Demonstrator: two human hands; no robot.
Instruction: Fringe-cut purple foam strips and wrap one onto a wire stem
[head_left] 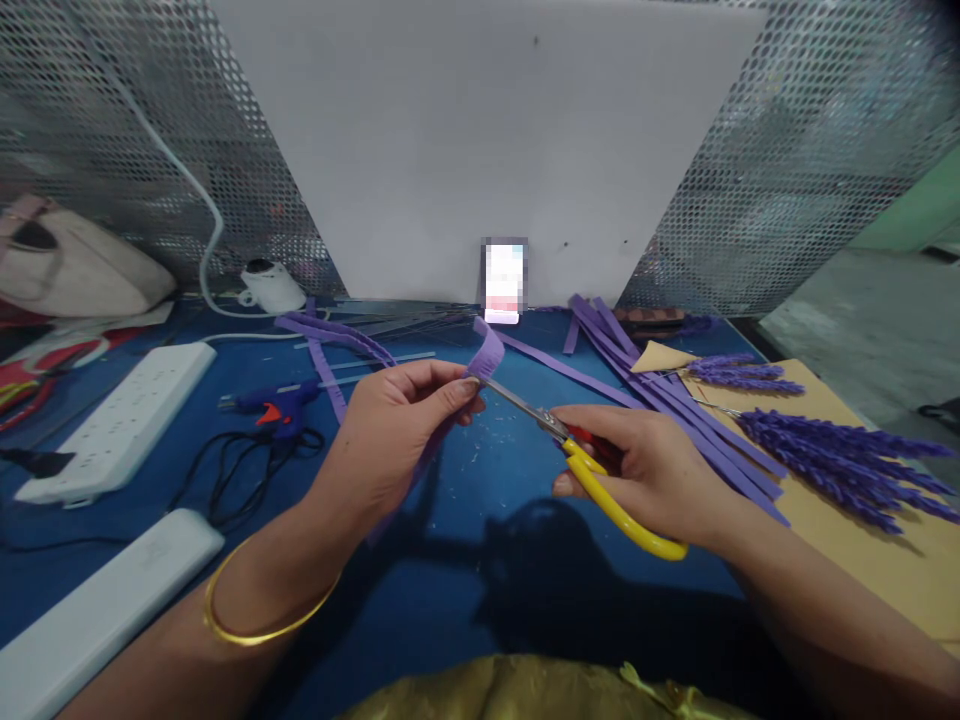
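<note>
Between its thumb and fingers, my left hand (409, 425) pinches a purple strip (487, 352) whose short end curls up above the fingertips. The rest of that strip hangs down behind the hand. My right hand (645, 460) is wrapped round scissors (622, 515) with yellow handles. The scissor blades reach to the strip right beside my left thumb and look closed or nearly so. More flat purple strips (660, 410) lie on the table beyond my right hand, and others (337, 335) lie behind my left hand.
A blue glue gun (281, 405) with a black cord and two white power strips (135, 415) (105, 610) are on the left. A lit phone (504, 280) leans on the white board (487, 150). Purple flower stems (840, 455) lie on brown paper (885, 570) at right.
</note>
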